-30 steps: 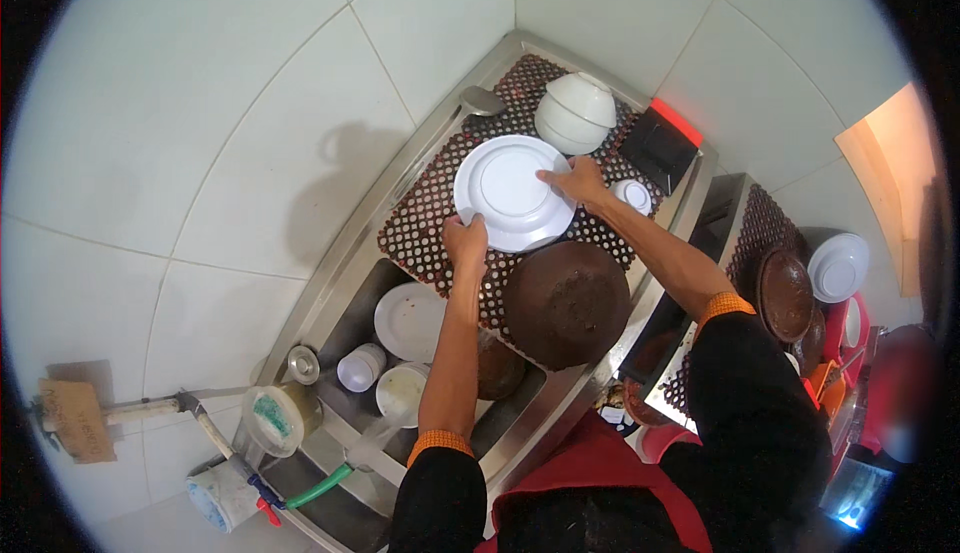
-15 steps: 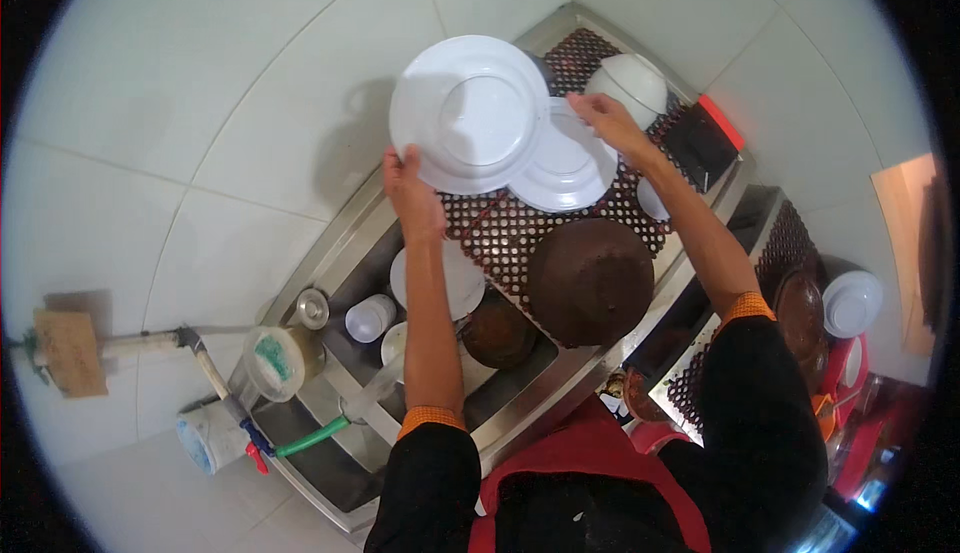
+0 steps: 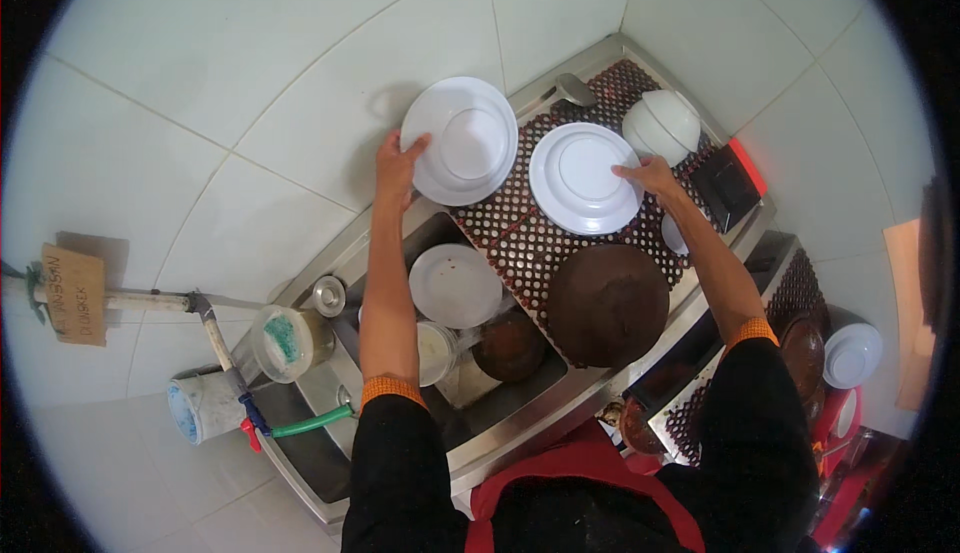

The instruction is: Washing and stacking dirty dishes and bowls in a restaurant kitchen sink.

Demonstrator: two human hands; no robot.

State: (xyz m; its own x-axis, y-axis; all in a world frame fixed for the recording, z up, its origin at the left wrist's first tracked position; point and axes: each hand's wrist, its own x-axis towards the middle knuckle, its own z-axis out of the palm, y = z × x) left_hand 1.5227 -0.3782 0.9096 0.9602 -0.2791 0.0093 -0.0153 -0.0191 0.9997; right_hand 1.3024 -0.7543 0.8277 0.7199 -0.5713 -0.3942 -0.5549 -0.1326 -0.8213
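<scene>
Steel rim (image 3: 345,248) runs behind left plate (image 3: 460,141), pinched by your left hand (image 3: 397,173); right hand (image 3: 655,178) pinches right plate (image 3: 586,175); bare mat (image 3: 508,225) between.

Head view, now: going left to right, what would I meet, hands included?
Cardboard sign, bucket, plastic tub, left hand, raised plate in its grip, second plate, right hand touching that one's rim, black box, white dish.

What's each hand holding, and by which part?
Left hand: a white plate, by its left rim. Right hand: a second white plate, by its right rim.
</scene>
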